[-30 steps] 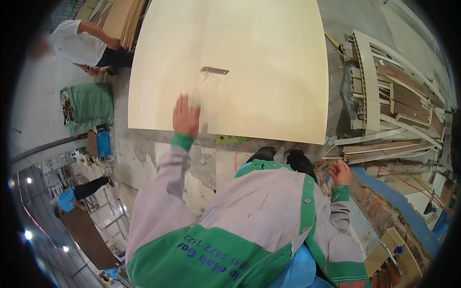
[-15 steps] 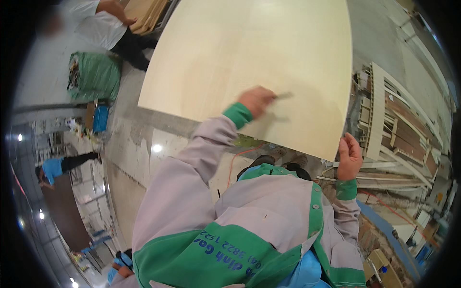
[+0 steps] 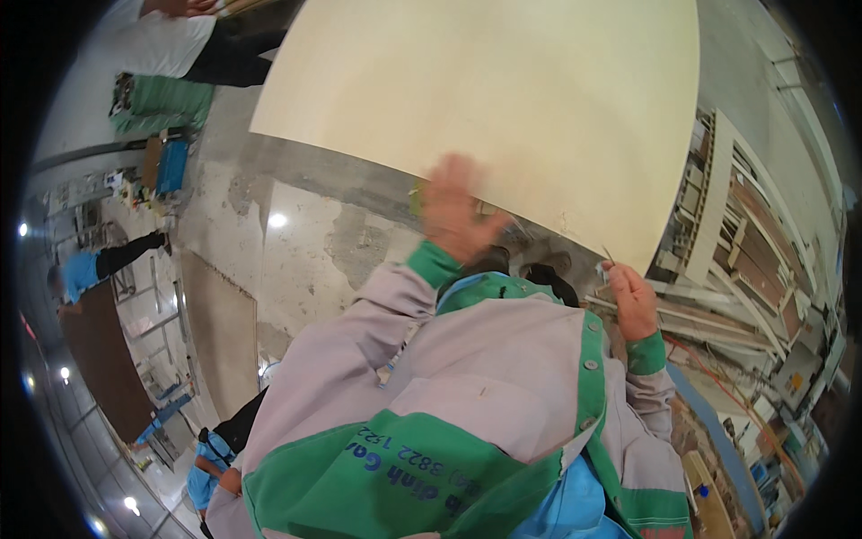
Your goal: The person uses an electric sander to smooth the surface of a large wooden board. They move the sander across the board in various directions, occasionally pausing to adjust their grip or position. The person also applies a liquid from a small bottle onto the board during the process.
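A large pale, flat board (image 3: 503,99) lies in front of me, its near edge crossing in front of my body. My left hand (image 3: 460,211) is at that near edge with its fingers stretched out, blurred by motion; I see nothing held in it. By the board's near right corner, my right hand (image 3: 634,305) is closed with fingertips pinched on a small thin tool (image 3: 608,255). Only a short, slim tip of the tool shows above the fingers, so its exact kind is unclear.
Stacked panel offcuts and strips (image 3: 750,238) lie on the right. At far left are a person in a white shirt (image 3: 166,45), a green sack (image 3: 162,101) and a blue bin (image 3: 171,166). Another person in blue (image 3: 81,274) is beside a brown panel (image 3: 108,359).
My left hand has come back from over the board to its near edge, fingers now spread; the thin tool seen in it is gone. My right hand now pinches a thin tool.
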Demonstrator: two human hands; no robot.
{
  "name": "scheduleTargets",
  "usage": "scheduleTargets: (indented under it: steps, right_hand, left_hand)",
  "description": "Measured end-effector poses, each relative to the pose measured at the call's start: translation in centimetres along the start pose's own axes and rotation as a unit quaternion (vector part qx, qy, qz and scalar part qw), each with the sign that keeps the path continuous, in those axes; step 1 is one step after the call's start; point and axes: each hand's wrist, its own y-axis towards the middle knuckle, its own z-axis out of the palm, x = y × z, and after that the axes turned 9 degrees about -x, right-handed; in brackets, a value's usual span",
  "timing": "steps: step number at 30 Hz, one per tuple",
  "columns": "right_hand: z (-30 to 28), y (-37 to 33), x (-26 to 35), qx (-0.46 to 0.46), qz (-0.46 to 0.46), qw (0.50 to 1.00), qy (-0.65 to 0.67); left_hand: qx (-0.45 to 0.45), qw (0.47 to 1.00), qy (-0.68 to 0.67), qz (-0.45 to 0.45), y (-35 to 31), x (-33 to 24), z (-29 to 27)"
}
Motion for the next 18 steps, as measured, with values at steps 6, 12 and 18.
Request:
scheduleTargets:
  steps: [6,12,18]
  right_hand:
    - [-2.2,-3.9,-5.0,-0.16,0.043,0.931,0.326]
    - [-0.1,-8.1,-7.3,-0.203,0.056,0.866,0.455]
    - [2.3,-10.0,-7.0,-0.208,0.06,0.867,0.448]
  left_hand:
    - [-0.125,0.746,-0.28,-0.591,0.1,12.6,-0.3]
    - [-0.087,0.546,-0.6,-0.579,0.0,7.9,2.4]
    - [0.018,0.554,-0.594,-0.583,-1.5,3.4,4.5]
